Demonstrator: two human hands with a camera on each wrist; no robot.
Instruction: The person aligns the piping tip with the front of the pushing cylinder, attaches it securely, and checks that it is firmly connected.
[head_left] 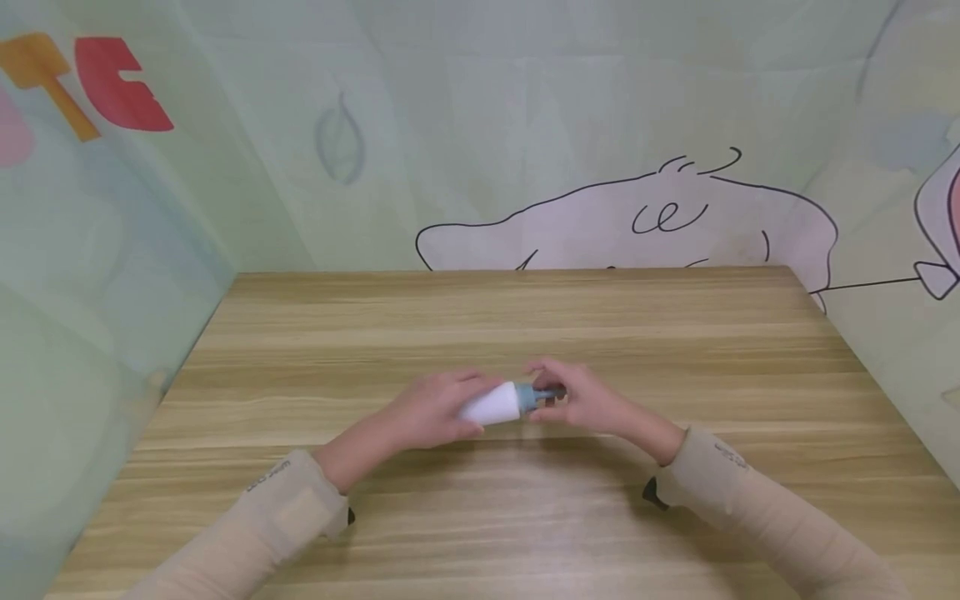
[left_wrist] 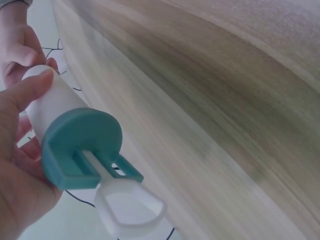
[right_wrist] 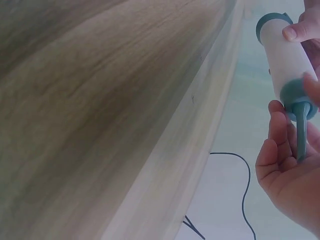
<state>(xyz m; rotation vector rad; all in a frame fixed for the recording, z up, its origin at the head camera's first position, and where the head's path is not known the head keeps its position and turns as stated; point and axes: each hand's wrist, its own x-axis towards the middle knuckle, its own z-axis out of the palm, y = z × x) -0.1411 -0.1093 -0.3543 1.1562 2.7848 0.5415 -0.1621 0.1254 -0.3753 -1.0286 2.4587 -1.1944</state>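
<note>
A white cylindrical bottle lies nearly level above the table, its body gripped by my left hand. Its teal cap points right, with a thin teal stem sticking out. My right hand has its fingers curled around the cap, and the stem runs toward the palm. In the left wrist view, the bottle's other end has a teal holder with a white scoop-shaped piece on it. My left thumb presses along the white body. Part of the right fingers' contact is hidden.
Beneath the hands is a wood-grain table, its far edge meeting a pale green printed backdrop. Similar cloth hangs along the left and right sides.
</note>
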